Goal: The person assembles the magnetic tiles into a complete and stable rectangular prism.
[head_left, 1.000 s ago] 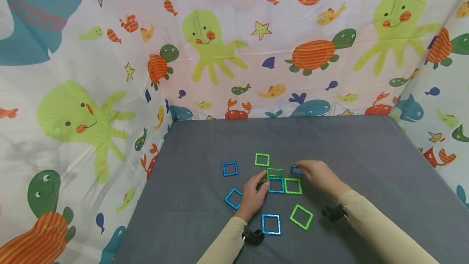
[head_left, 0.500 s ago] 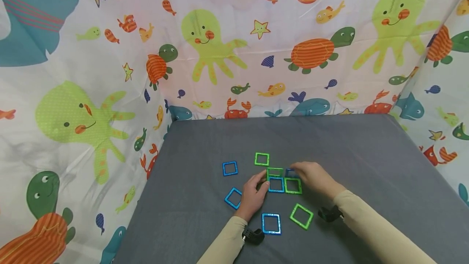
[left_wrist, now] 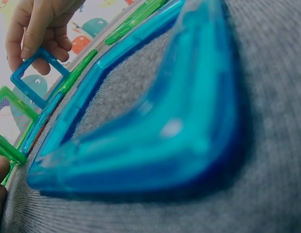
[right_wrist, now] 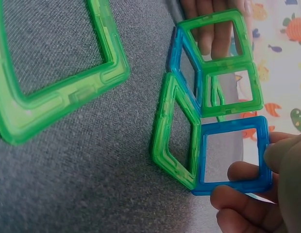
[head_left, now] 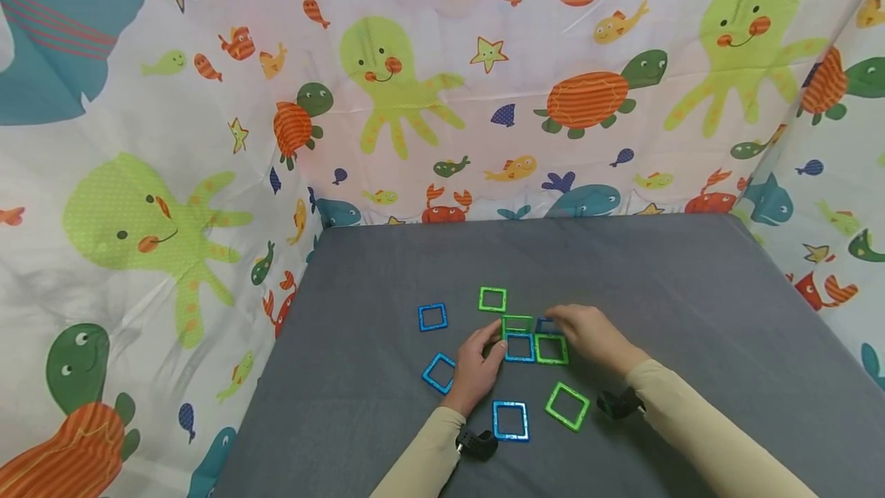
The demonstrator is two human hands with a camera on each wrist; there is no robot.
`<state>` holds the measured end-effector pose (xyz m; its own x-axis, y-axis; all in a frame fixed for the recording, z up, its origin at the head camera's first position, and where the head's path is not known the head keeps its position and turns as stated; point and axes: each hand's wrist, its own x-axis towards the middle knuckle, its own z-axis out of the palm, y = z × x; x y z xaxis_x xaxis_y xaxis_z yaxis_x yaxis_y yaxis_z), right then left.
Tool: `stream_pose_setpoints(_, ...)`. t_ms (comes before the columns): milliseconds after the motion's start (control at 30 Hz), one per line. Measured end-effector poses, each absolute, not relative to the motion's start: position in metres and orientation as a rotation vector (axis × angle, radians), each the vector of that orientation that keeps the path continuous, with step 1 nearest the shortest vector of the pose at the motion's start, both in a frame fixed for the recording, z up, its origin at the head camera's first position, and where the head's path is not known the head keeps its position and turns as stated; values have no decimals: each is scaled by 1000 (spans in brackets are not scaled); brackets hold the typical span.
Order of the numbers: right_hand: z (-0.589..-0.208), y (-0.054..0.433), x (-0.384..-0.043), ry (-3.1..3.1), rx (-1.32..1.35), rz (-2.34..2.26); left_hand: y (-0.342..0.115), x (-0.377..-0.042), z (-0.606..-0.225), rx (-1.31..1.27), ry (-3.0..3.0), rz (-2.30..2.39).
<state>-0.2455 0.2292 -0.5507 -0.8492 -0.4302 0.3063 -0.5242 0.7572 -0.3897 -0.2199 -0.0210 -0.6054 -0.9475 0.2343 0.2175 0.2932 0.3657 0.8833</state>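
Observation:
My right hand (head_left: 596, 336) pinches a blue square magnetic tile (right_wrist: 233, 125) between thumb and fingers. This tile stands upright, its lower edge along the far side of a flat green tile (head_left: 551, 362). Joined to that green tile on its left is a flat blue tile (head_left: 520, 360). Two green tiles stand up from the blue one: a back one (right_wrist: 256, 85) and a left one (right_wrist: 240, 36). My left hand (head_left: 475, 371) touches the left upright tile from outside, fingers fairly straight against it. The back of that hand hides part of this tile in the head view.
Loose on the grey table (head_left: 387, 267) lie a far green tile (head_left: 493, 309), a far-left blue tile (head_left: 432, 328), a blue tile (head_left: 432, 384) beside my left wrist, a near blue tile (head_left: 510, 439) and a near green tile (head_left: 567, 426). Patterned curtains (head_left: 442, 121) enclose the table.
My right hand has brought the blue tile leftward to the far edge of the flat green tile, then stayed there. My left hand keeps its place.

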Motion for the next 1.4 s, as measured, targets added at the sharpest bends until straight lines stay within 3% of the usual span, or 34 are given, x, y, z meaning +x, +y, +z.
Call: stream_pose_setpoints(1400, -568, 228, -242, -2828, 576, 876, -21, -221, -607, -461, -2567, -1690)
